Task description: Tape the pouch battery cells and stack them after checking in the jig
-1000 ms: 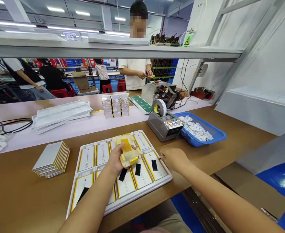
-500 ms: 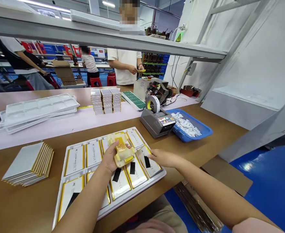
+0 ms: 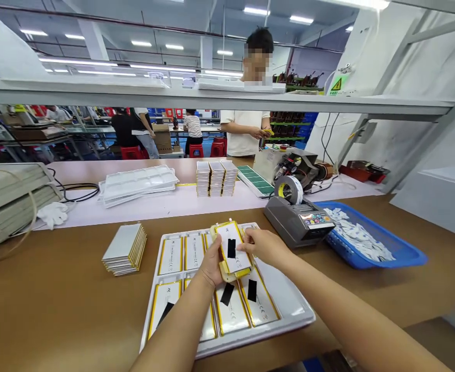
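My left hand (image 3: 212,262) is wrapped round a cream-yellow plastic fixture (image 3: 227,276), held above the tray. A flat pouch battery (image 3: 233,263) with yellow edges lies on this fixture, and a strip of black tape (image 3: 231,248) is on its white face. At the battery's right edge is my right hand (image 3: 264,247), fingers curled and thumb over the face by the tape. Below, a white compartment tray (image 3: 289,292) holds several more batteries, such as one battery (image 3: 233,312) with black tape (image 3: 227,294) on it. The tray's front right compartment is bare.
Left of the tray stands a stack of batteries (image 3: 122,248). Behind are more battery stacks (image 3: 215,178) and white trays (image 3: 138,183). A tape dispenser (image 3: 297,222) and a blue basket (image 3: 370,248) of white scraps stand right. A co-worker (image 3: 245,126) stands across the bench.
The right-hand battery has moved from the tray's front right compartment onto the fixture in my left hand. My right hand has come left with it. The camera view has shifted up and left.
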Demonstrator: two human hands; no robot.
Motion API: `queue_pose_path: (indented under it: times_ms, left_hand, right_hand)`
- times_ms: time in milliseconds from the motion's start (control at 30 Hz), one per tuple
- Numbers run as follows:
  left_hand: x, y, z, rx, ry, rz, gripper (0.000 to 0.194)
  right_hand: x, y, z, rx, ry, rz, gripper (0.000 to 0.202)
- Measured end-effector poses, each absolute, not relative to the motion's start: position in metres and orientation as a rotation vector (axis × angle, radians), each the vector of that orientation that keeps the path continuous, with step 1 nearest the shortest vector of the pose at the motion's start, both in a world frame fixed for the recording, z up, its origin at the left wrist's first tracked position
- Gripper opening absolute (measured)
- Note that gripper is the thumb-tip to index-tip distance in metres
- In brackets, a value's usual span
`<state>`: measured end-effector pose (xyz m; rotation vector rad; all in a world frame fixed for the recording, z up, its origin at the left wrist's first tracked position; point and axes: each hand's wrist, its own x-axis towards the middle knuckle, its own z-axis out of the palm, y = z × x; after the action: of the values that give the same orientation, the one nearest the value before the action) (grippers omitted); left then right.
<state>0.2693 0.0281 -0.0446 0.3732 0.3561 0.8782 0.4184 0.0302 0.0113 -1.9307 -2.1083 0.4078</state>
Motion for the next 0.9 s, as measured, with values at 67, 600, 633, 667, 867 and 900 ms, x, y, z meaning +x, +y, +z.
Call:
queue_pose_path:
  times_ms: [67, 600, 633, 667, 867, 900]
  left_hand:
    - [0.267, 0.030, -0.044, 0.383, 0.296, 0.896, 0.049]
    - [0.259, 0.046, -0.044, 0.322, 0.395, 1.098, 0.050]
    - [0.259, 0.046, -0.044, 0.309, 0.401, 1.087, 0.052]
    - [0.259, 0.045, -0.044, 0.298, 0.407, 1.077, 0.053]
    - [0.258, 0.040, -0.044, 0.257, 0.405, 1.080, 0.058]
    - [0.258, 0.039, -0.044, 0.243, 0.410, 1.089, 0.058]
  right_hand:
    - [0.435, 0.036, 0.010, -2.102, -2.077, 0.195, 0.036]
    - [0.474, 0.076, -0.035, -2.299, -2.078, 0.260, 0.030]
    - [0.477, 0.080, -0.036, -2.293, -2.052, 0.309, 0.036]
    - [0.479, 0.082, -0.038, -2.279, -2.031, 0.364, 0.042]
    - [0.469, 0.084, -0.042, -2.032, -2.009, 0.771, 0.027]
    - [0.466, 0.083, -0.038, -2.007, -1.995, 0.808, 0.024]
